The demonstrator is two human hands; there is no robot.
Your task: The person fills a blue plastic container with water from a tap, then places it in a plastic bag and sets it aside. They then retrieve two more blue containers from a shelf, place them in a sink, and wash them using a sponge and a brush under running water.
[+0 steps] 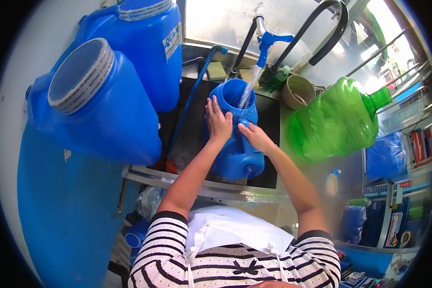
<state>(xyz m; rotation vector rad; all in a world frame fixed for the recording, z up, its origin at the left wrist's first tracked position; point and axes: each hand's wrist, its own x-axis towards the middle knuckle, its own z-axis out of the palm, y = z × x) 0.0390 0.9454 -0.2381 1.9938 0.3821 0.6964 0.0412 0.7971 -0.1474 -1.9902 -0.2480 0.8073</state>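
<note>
A blue plastic water jug [237, 163] with a wide, uncapped mouth rests tilted on the dark surface of the sink. Water runs into its mouth from a tap with a blue lever handle [268, 41]. My left hand [219, 122] lies spread against the jug's side just below the rim, its palm on the plastic. My right hand [257, 136] is wrapped around the jug's handle, thumb on top. The small spout opening of the jug points towards me. How full the jug is cannot be seen.
Two large capped blue containers [118, 118] stand at the left. On the right lies a green transparent water bottle [338, 122], with a small bowl [298, 91] behind it. A blue pipe [192, 100], a sponge [216, 71] and a curved black spout [340, 32] are near the tap.
</note>
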